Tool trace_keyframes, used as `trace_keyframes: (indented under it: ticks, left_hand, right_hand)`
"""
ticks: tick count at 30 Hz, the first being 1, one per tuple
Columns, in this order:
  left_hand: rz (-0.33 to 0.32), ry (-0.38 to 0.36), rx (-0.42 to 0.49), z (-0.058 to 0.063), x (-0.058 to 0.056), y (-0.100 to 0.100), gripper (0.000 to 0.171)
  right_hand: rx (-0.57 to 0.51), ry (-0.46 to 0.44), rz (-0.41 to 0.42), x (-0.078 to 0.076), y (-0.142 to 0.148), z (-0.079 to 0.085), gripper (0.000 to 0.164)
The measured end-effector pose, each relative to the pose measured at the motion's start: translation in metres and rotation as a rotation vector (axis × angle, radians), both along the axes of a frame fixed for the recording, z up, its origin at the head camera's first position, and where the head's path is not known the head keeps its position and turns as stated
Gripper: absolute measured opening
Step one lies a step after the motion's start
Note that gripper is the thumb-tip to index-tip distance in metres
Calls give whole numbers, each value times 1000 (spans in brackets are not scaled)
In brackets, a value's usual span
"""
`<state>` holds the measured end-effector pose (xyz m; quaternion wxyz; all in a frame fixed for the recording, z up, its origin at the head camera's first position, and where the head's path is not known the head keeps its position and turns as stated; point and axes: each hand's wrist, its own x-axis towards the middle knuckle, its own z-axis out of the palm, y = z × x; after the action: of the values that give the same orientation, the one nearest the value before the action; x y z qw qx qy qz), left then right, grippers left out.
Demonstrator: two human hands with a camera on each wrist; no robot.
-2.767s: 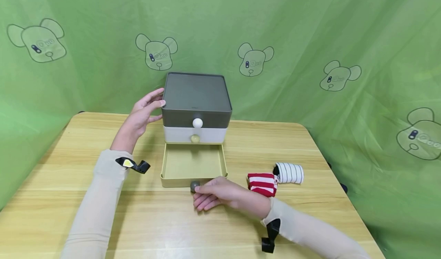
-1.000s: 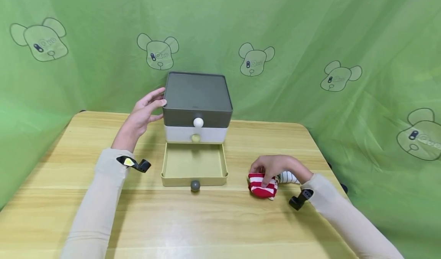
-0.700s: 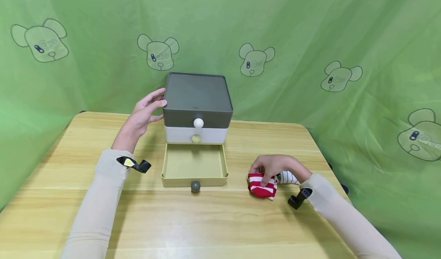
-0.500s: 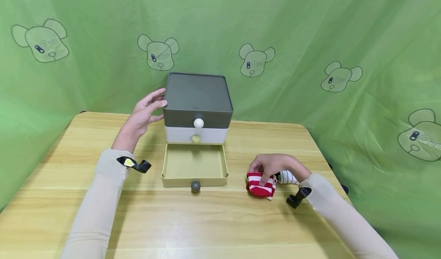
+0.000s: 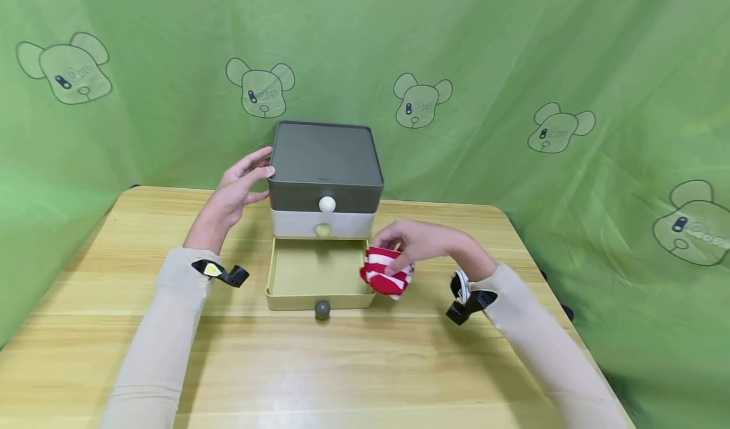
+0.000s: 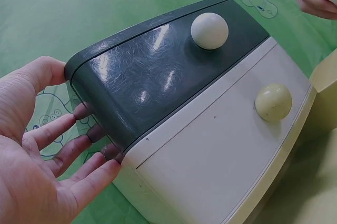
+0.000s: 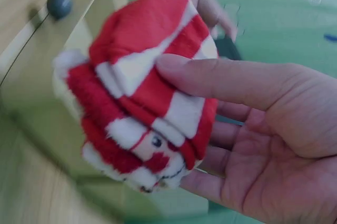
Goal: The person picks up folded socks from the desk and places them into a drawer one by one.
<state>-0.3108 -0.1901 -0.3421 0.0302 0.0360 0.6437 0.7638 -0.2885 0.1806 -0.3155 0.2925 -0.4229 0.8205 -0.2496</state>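
My right hand (image 5: pixel 424 240) pinches a folded red-and-white striped sock (image 5: pixel 381 272) between thumb and fingers, held over the right edge of the pulled-out yellow drawer (image 5: pixel 285 302). Close up in the right wrist view, the sock (image 7: pixel 147 29) shows fuzzy red-and-white parts and a small face pattern. At the upper left corner of the stacked drawer unit (image 5: pixel 327 153), my left hand (image 5: pixel 228 191) rests its thumb on the dark top tier and its extended fingers (image 6: pixel 55 129) against the side. The yellow drawer hangs out below the white tier, its bare floor showing.
A rolled white striped sock (image 5: pixel 461 284) lies on the table (image 5: pixel 319 372), mostly hidden behind the right wrist. Round knobs in white (image 5: pixel 327 204), yellow (image 5: pixel 323 230) and grey (image 5: pixel 322 309) stick out from the drawer fronts. A green curtain (image 5: pixel 342 30) stands behind.
The right hand has left the grey knob, taken hold of the red-and-white sock, and carried it up and left to the drawer. The left hand has stayed on the unit.
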Motion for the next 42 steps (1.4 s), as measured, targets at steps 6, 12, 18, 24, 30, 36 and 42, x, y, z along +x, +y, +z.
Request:
trace_keyframes:
  ticks: [6, 12, 18, 24, 30, 36, 42]
  left_hand:
    - [-5, 1, -7, 0, -1, 0, 64]
    - [-6, 2, -11, 0, -2, 0, 64]
    - [-11, 9, -36, -1, -2, 0, 63]
    - [-15, 16, -33, 0, -2, 1, 63]
    - [-9, 17, -35, 0, -1, 0, 62]
    - [-14, 9, -44, -1, 1, -1, 63]
    - [-5, 9, -31, -1, 0, 0, 62]
  right_hand:
    - [-87, 73, -65, 8, -48, 10, 34]
    - [-137, 204, -103, 9, -89, 3, 32]
    - [-87, 251, -84, 8, -119, -8, 34]
    - [-9, 310, -47, 6, -138, -20, 33]
    - [66, 345, -2, 3, -151, -29, 24]
    - [171, 355, 12, 5, -160, -34, 21]
    - [206, 346, 26, 4, -167, -45, 22]
